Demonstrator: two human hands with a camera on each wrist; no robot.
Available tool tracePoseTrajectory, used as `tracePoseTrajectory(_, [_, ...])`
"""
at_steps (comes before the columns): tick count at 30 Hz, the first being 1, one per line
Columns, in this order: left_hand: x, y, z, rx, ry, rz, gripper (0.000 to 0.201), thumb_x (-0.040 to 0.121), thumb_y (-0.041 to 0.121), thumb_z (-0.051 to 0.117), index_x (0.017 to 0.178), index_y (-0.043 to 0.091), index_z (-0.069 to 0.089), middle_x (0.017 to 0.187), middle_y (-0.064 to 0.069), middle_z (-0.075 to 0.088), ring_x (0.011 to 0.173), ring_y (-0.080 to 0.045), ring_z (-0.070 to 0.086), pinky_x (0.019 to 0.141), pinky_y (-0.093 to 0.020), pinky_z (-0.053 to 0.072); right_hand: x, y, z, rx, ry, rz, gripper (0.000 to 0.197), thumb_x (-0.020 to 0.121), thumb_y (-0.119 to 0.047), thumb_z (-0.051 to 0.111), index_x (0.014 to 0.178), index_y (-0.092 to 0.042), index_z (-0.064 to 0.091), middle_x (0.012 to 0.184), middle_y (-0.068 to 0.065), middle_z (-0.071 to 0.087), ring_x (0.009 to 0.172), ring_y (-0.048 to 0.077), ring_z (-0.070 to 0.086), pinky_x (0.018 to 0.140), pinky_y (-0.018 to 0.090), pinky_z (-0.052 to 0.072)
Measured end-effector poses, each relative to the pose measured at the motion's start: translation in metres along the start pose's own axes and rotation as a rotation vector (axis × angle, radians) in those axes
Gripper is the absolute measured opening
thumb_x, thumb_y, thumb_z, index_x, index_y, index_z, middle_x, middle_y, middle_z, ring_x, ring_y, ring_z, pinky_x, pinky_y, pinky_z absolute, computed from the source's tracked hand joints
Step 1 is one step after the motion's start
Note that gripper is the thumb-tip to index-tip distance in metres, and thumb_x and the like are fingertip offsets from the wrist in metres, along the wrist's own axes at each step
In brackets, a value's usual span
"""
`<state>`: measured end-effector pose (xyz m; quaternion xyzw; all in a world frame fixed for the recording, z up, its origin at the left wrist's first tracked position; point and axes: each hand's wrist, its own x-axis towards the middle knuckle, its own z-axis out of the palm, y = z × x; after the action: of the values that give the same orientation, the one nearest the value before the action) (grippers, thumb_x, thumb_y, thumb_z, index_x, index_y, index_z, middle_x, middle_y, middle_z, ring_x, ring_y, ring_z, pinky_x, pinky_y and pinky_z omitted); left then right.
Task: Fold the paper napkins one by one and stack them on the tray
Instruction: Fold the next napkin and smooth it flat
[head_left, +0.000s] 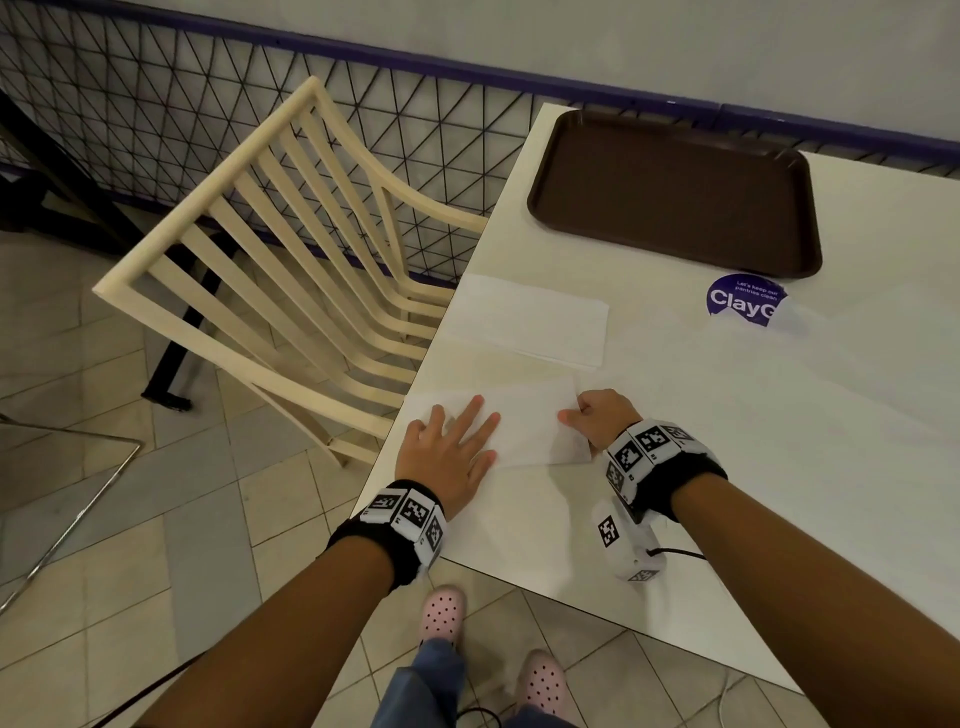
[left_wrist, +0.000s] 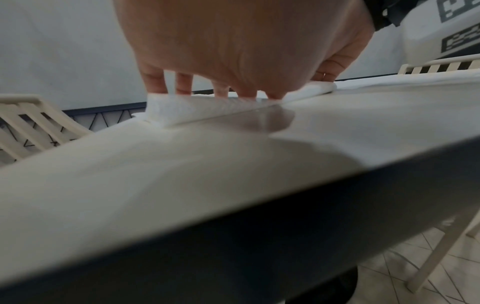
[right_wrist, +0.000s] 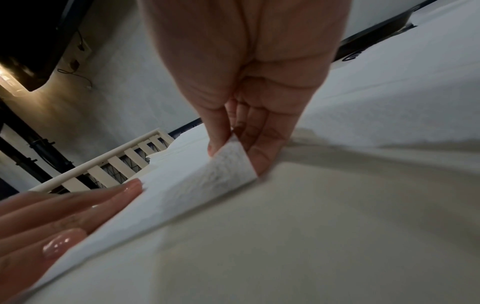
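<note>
Folding is at its start: the near napkin (head_left: 524, 423) lies flat on the table (head_left: 727, 415) close to its left edge, with the left hand (head_left: 452, 452) spread flat on its left half and the right hand (head_left: 597, 418) pinching its right end, a corner lifted between thumb and fingers (right_wrist: 262, 144). To do it well, I think the right end should go over to meet the left end, edges matched, before pressing the crease. A second napkin (head_left: 524, 322) waits just beyond. The brown tray (head_left: 675, 192) holds nothing, and open table lies between. The chair (head_left: 291, 249) stands near this edge.
</note>
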<state>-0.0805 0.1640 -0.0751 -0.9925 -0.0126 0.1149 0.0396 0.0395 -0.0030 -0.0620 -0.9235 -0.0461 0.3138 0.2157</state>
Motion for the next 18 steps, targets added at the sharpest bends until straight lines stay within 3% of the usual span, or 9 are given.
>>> tracePoseTrajectory(2, [-0.001,0.000,0.004,-0.051,-0.066,0.023,0.064,0.089,0.049,-0.004,0.146,0.036,0.023,0.155,0.011,0.020,0.135,-0.030,0.033,0.106,-0.038,0.033,0.000,0.000,0.000,0.002,-0.006,0.004,0.046,0.092,-0.023,0.054,0.056,-0.013,0.028,0.059,0.000,0.034,0.069,0.021,0.042,0.050,0.020,0.026])
tracePoseTrajectory(3, [-0.001,-0.001,0.005,-0.076,-0.090,0.028,0.067,0.089,0.049,-0.004,0.144,0.033,0.031,0.152,0.009,0.029,0.132,-0.033,0.039,0.105,-0.040,0.036,0.000,0.000,0.000,0.006,-0.010,0.006,0.046,0.092,-0.023,0.054,0.056,-0.013,0.028,0.060,0.000,0.034,0.067,0.021,0.041,0.050,0.020,0.026])
tracePoseTrajectory(5, [-0.001,-0.001,0.004,-0.111,-0.108,0.007,0.066,0.096,0.044,-0.001,0.131,0.028,0.052,0.137,0.005,0.053,0.119,-0.034,0.056,0.096,-0.042,0.047,-0.001,0.000,0.000,0.005,-0.006,0.001,0.046,0.092,-0.023,0.055,0.056,-0.013,0.028,0.059,0.001,0.034,0.066,0.021,0.040,0.050,0.020,0.025])
tracePoseTrajectory(6, [-0.001,0.000,0.006,-0.118,-0.087,0.001,0.069,0.098,0.043,-0.004,0.129,0.027,0.055,0.134,0.005,0.056,0.118,-0.034,0.057,0.095,-0.043,0.048,-0.001,-0.001,0.000,0.006,-0.006,-0.003,0.046,0.092,-0.022,0.055,0.056,-0.013,0.028,0.059,0.001,0.033,0.062,0.021,0.039,0.050,0.021,0.024])
tracePoseTrajectory(7, [-0.001,0.000,0.006,-0.135,-0.065,0.004,0.075,0.096,0.045,-0.011,0.132,0.026,0.051,0.138,0.004,0.053,0.123,-0.033,0.052,0.100,-0.043,0.043,-0.001,-0.001,0.000,0.011,-0.007,-0.002,0.047,0.092,-0.022,0.055,0.055,-0.013,0.027,0.059,0.001,0.033,0.057,0.018,0.037,0.050,0.021,0.024])
tracePoseTrajectory(9, [0.002,0.001,0.009,-0.166,-0.063,0.039,0.092,0.078,0.054,-0.034,0.147,0.029,0.022,0.155,0.005,0.022,0.143,-0.032,0.021,0.116,-0.041,0.018,0.000,-0.001,0.001,0.020,-0.006,0.003,0.047,0.092,-0.022,0.055,0.056,-0.013,0.027,0.058,0.001,0.033,0.052,0.012,0.033,0.049,0.021,0.024])
tracePoseTrajectory(11, [0.003,0.002,0.010,-0.221,-0.146,0.031,0.097,0.064,0.060,-0.040,0.149,0.031,-0.003,0.158,0.009,-0.006,0.146,-0.026,-0.005,0.118,-0.037,-0.002,0.000,-0.002,0.001,0.022,-0.004,0.003,0.047,0.092,-0.022,0.055,0.055,-0.013,0.027,0.058,0.001,0.032,0.051,0.012,0.031,0.050,0.022,0.023])
tracePoseTrajectory(14, [0.004,0.000,0.014,-0.240,-0.133,0.020,0.088,0.064,0.053,-0.027,0.147,0.033,-0.009,0.156,0.011,-0.015,0.145,-0.024,-0.013,0.117,-0.036,-0.007,0.000,-0.002,0.001,0.024,-0.001,-0.003,0.048,0.092,-0.022,0.055,0.055,-0.013,0.026,0.058,0.002,0.031,0.051,0.012,0.030,0.050,0.022,0.023])
tracePoseTrajectory(18, [0.002,-0.001,0.015,-0.241,-0.136,0.023,0.097,0.059,0.063,-0.039,0.147,0.034,-0.011,0.156,0.011,-0.016,0.145,-0.025,-0.014,0.117,-0.036,-0.007,0.001,-0.001,0.002,0.045,0.006,0.001,0.048,0.091,-0.023,0.056,0.055,-0.014,0.026,0.057,0.002,0.031,0.051,0.014,0.031,0.049,0.024,0.023])
